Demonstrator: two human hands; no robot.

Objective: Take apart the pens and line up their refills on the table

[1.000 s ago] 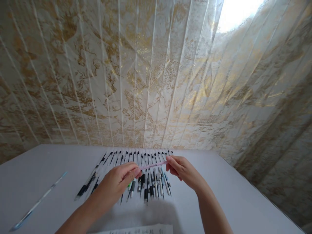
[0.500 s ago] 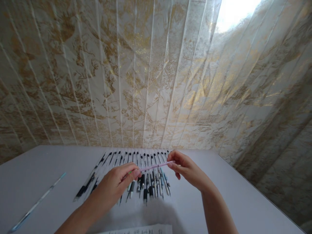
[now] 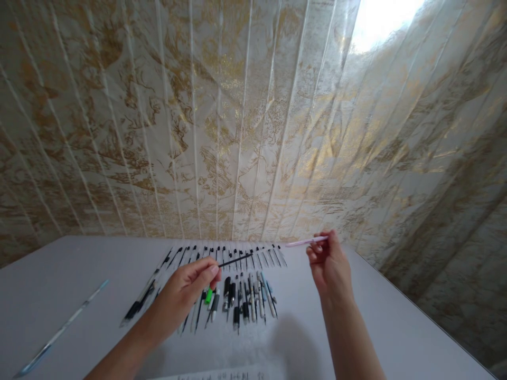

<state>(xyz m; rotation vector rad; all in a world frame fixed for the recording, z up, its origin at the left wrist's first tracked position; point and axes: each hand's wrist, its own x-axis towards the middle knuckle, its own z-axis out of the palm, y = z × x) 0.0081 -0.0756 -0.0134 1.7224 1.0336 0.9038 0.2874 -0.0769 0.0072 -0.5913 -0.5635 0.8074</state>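
My left hand [image 3: 192, 282] pinches one end of a thin dark pen refill [image 3: 235, 259], which points right over the table. To the right, my raised right hand [image 3: 330, 269] has its fingers closed on a pink pen barrel [image 3: 306, 242]. The barrel and the refill are apart, with a gap between them. Below the refill lies a group of pens and pen parts [image 3: 253, 298], black, white and light blue. A bright green piece [image 3: 208, 295] shows just under my left hand. Behind runs a row of clear, black-tipped refills [image 3: 269, 257], partly covered by that hand.
A long clear and light-blue pen [image 3: 63, 327] lies alone at the left of the white table [image 3: 95, 264]. Paper with writing [image 3: 222, 373] sits at the near edge. A gold-patterned sheet [image 3: 237, 132] rises behind the table and along its right side.
The pink barrel, earlier stretched between both hands, has moved up and right with my right hand. The dark refill now shows bare in my left hand.
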